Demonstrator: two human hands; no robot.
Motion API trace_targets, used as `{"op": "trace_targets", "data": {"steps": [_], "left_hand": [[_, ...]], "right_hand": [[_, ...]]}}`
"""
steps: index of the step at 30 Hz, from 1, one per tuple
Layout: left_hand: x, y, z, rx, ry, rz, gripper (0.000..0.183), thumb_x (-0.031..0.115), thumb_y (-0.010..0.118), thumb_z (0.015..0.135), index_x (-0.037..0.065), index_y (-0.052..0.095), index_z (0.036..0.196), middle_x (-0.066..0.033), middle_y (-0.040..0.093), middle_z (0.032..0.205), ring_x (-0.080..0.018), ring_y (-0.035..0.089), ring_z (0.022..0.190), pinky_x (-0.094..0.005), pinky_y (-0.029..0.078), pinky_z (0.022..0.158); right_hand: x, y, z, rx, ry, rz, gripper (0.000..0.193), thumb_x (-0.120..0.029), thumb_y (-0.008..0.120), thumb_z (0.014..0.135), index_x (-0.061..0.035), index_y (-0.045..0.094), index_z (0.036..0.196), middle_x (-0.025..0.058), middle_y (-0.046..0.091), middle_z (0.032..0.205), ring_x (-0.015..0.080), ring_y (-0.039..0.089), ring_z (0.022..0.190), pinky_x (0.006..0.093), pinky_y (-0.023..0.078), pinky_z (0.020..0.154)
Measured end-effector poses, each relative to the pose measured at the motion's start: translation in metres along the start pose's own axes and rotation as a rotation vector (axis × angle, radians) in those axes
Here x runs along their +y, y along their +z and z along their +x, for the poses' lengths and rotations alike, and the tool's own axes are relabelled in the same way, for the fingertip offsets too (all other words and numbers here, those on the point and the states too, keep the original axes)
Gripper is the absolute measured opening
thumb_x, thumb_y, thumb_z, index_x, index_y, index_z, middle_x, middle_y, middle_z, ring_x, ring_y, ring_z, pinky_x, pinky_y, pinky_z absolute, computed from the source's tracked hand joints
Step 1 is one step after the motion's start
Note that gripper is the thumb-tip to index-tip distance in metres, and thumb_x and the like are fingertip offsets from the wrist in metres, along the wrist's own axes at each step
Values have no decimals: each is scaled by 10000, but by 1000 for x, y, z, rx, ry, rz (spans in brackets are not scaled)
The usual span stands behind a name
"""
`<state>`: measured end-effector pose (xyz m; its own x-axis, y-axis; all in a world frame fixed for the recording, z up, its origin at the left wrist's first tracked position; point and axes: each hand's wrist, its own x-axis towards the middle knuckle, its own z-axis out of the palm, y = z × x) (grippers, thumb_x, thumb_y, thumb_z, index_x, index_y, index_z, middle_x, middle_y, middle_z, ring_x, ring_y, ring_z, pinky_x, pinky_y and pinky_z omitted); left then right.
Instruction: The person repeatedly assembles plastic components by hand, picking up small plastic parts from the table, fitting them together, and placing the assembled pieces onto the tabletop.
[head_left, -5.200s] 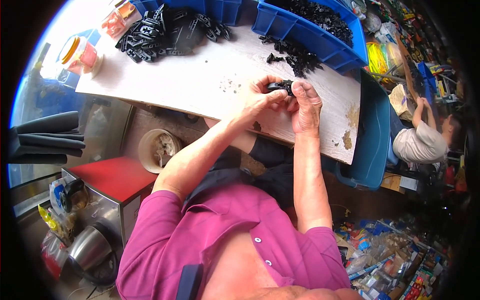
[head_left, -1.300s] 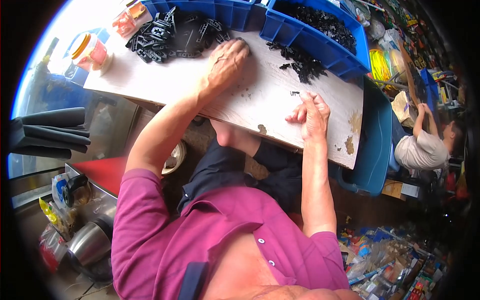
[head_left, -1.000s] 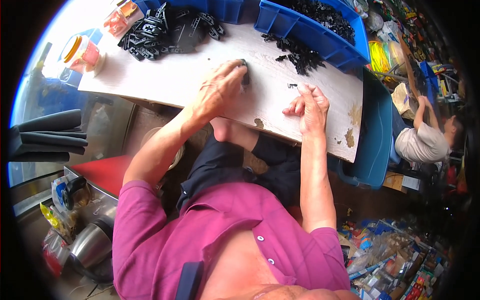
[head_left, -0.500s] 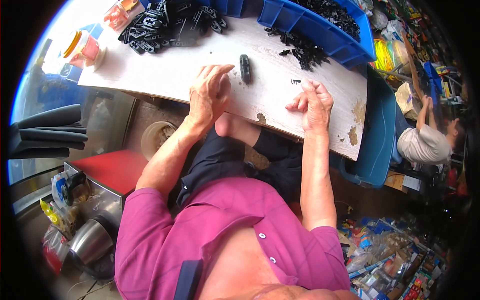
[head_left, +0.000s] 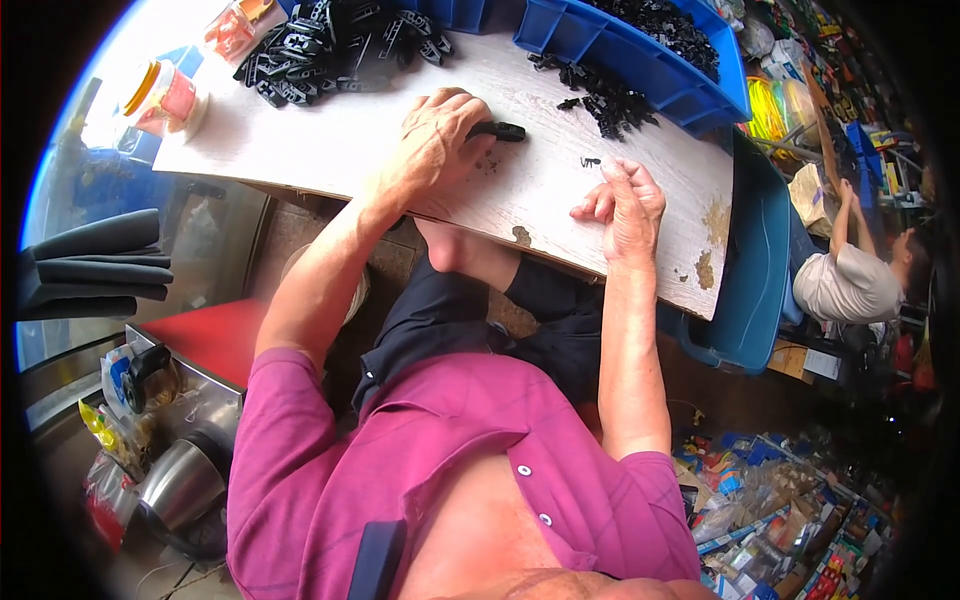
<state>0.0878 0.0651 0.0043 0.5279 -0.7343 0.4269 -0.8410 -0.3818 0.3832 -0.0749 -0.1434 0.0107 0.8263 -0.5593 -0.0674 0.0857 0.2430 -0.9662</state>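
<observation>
"Firstly, where do we place the long black part (head_left: 508, 132)?"
"We note it gripped in the curled left hand (head_left: 437, 135), projecting toward the right hand (head_left: 630, 205), which pinches a small black piece (head_left: 591, 161)."

1. We list one surface (head_left: 300, 140), pale wood-grain, its finish worn away in patches at the right end.
2. We record a window (head_left: 90, 130) at left, strong daylight.
3. We enter one cabinet (head_left: 205, 335), red-topped, metal-sided.
4. We note brownish floor (head_left: 390, 262), dim beneath.
</observation>
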Motion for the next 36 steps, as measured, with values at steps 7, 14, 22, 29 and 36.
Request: {"op": "trace_targets", "data": {"steps": [7,14,22,29,36], "left_hand": [[19,-3,-9,88,-143,-354,205,116,691,853,30,594,1011,-76,634,809,-177,599,707,-299,467,626],[22,0,-10,136,-305,-499,194,105,701,805,84,620,980,-82,614,836,-225,584,767,-344,478,685],[39,5,-2,-45,-203,159,184,193,658,831,204,645,1014,-93,603,823,-291,572,810,-391,483,711],[71,10,1,64,-92,71,187,254,659,815,80,605,857,-157,598,825,-333,566,845,-424,468,760],[70,16,-9,85,-155,78,443,220,654,783,93,551,1194,-89,630,964,-292,551,1014,-429,445,850]], "right_hand": [[-1,1,0,25,13,20,192,-194,698,859,-57,576,915,6,487,486,140,553,444,351,558,445],[0,2,0,11,-24,27,181,-178,671,868,-52,562,937,14,484,485,145,547,441,354,559,451],[0,5,-2,40,-17,35,175,-180,671,892,-34,575,880,8,461,479,130,520,417,318,524,446],[0,2,-2,47,-29,9,189,-167,675,870,-38,542,906,9,464,485,131,509,424,341,539,462],[2,5,-4,4,-71,22,197,-166,677,867,-24,544,896,5,466,489,130,506,423,334,535,473]]}}
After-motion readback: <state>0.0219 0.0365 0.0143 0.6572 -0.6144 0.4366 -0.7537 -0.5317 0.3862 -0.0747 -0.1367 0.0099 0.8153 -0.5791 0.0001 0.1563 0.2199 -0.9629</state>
